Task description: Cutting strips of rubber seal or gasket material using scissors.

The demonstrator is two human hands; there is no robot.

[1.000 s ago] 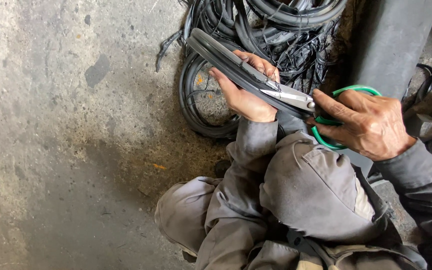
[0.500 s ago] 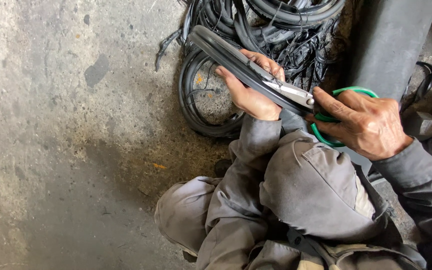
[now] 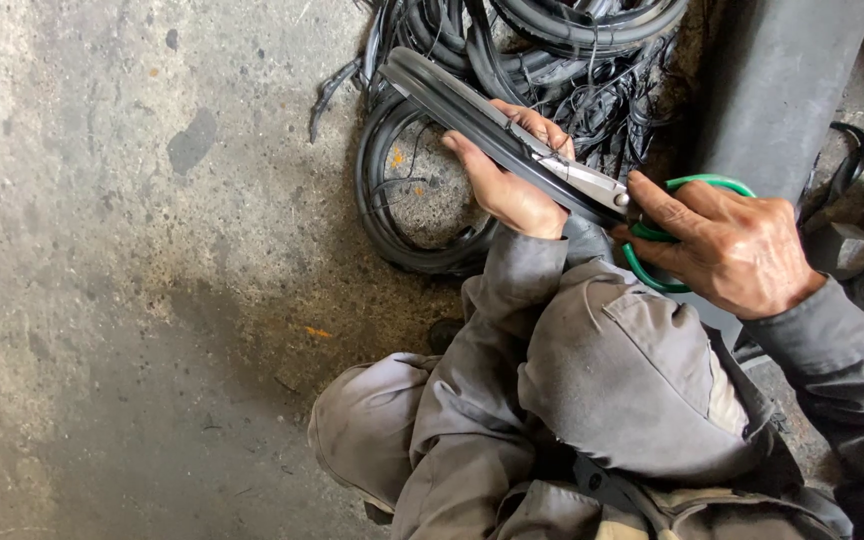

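We see the left hand (image 3: 508,185) wrapped around a black rubber strip (image 3: 452,95), fingers curled over its top edge and thumb below, a firm hold on it. The strip runs from the hand toward 10 o'clock and bends back there into a loop. The right hand (image 3: 727,245) grips the green handles of a pair of scissors (image 3: 602,188), fingers through the loops and closed on them; the steel blades point toward 10 o'clock and lie along the strip, touching it just beside the left fingertips. Whether the blades are parted we cannot tell. Behind the hands, at 12 o'clock, lies a pile of black rubber rings and scraps (image 3: 552,40) on the concrete floor (image 3: 132,250). At 1 o'clock a grey post (image 3: 782,80) stands upright. Below the hands, at 6 o'clock, are the knees in grey work trousers (image 3: 592,400)
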